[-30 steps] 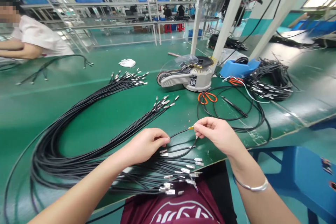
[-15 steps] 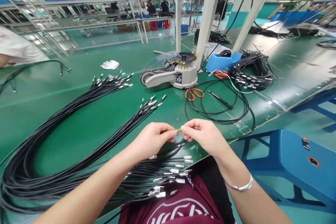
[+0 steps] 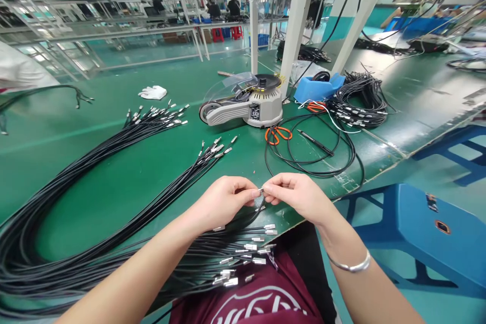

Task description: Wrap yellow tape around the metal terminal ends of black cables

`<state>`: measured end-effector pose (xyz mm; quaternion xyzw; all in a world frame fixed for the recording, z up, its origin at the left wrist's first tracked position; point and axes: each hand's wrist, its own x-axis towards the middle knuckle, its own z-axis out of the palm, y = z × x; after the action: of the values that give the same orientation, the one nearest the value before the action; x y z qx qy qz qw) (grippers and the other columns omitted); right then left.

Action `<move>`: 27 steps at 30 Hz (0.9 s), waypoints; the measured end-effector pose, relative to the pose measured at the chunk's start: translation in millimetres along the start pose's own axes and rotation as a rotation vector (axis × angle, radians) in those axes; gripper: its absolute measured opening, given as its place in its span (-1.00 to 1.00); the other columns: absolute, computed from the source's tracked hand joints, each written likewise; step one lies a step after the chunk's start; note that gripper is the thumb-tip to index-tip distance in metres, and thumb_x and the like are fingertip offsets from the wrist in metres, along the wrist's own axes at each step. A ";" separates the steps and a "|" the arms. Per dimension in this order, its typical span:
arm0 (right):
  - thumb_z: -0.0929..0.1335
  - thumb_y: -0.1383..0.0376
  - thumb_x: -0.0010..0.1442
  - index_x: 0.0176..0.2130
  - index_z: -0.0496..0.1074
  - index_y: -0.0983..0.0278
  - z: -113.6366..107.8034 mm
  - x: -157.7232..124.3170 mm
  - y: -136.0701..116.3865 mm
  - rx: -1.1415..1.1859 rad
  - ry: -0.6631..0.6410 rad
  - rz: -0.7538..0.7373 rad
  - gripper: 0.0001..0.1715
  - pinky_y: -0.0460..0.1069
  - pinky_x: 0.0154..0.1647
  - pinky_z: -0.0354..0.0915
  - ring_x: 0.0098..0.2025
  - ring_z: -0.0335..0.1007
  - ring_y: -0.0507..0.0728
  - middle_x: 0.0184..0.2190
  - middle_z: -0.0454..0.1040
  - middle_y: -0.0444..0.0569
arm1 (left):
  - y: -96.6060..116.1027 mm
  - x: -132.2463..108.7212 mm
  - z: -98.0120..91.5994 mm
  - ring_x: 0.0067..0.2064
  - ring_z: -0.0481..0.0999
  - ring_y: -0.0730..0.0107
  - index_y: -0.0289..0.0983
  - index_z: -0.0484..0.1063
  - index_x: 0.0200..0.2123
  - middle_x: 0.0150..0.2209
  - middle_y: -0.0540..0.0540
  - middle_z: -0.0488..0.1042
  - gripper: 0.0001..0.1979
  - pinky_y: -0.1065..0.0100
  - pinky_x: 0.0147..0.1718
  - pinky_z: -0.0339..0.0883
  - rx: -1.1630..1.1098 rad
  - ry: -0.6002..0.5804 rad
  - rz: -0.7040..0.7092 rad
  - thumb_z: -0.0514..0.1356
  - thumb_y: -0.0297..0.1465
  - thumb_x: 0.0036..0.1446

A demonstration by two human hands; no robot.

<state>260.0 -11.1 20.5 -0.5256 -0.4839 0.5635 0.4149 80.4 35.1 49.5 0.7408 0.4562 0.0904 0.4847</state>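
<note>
My left hand [image 3: 231, 197] and my right hand [image 3: 294, 193] meet at the table's near edge, each in a pinch. Between their fingertips is the small metal end of a cable [image 3: 260, 190], mostly covered by the fingers. A black cable runs down below the fingertips. Under and beside my left forearm lies a bundle of black cables [image 3: 212, 245] with silver connectors. Farther left, two more cable bunches [image 3: 152, 116] curve over the green table [image 3: 102, 182].
A grey tape dispenser [image 3: 261, 104] stands ahead, with orange-handled scissors [image 3: 278, 135], a black pen [image 3: 316, 143] and a blue holder [image 3: 319, 87] to its right. Coiled cables [image 3: 359, 101] lie beyond. A white glove [image 3: 153, 92] is at left; a blue stool [image 3: 436, 233] is at right.
The view has shifted slightly. My fingertips have drawn closer together, and the yellow piece seen between them before no longer shows clearly.
</note>
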 end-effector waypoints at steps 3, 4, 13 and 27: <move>0.42 0.19 0.04 -0.38 0.49 0.35 -1.0 0.6 1.8 -0.034 -0.016 -0.007 -0.76 -0.04 -0.32 0.34 -0.43 0.40 0.05 -0.51 0.49 -0.07 | -2.2 -3.5 -1.0 -0.34 0.46 0.35 -0.26 0.53 -0.33 -0.41 -0.02 0.53 -0.70 0.40 -0.35 0.26 0.035 -0.023 0.012 0.07 -0.22 0.13; 0.42 0.20 0.04 -0.38 0.48 0.35 0.0 1.1 2.7 -0.045 -0.011 -0.009 -0.77 -0.04 -0.33 0.33 -0.44 0.40 0.04 -0.52 0.48 -0.08 | -2.7 -5.0 -1.4 -0.35 0.45 0.36 -0.25 0.52 -0.32 -0.41 -0.01 0.52 -0.69 0.41 -0.36 0.25 0.065 -0.025 0.017 0.06 -0.21 0.14; 0.40 0.20 0.08 -0.41 0.44 0.33 8.8 0.4 10.2 -0.025 0.011 -0.032 -0.78 -0.04 -0.34 0.33 -0.44 0.40 0.04 -0.53 0.47 -0.09 | -2.7 -10.2 4.9 -0.40 0.40 0.41 -0.24 0.44 -0.50 -0.49 0.02 0.44 -0.71 0.43 -0.38 0.17 0.275 0.114 0.102 0.02 -0.31 0.17; 0.36 0.21 0.12 -0.43 0.43 0.27 5.4 -32.6 21.7 -0.141 -0.112 0.091 -0.82 -0.07 -0.36 0.28 -0.42 0.38 0.06 -0.51 0.48 -0.11 | -10.4 -35.6 1.4 -0.34 0.47 0.42 -0.24 0.51 -0.40 -0.41 0.00 0.54 -0.67 0.46 -0.33 0.27 0.223 -0.001 0.149 0.01 -0.25 0.23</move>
<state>258.9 -47.6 5.3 -0.5425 -0.5204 0.5749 0.3231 54.9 8.2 51.4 0.8219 0.4069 0.0744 0.3917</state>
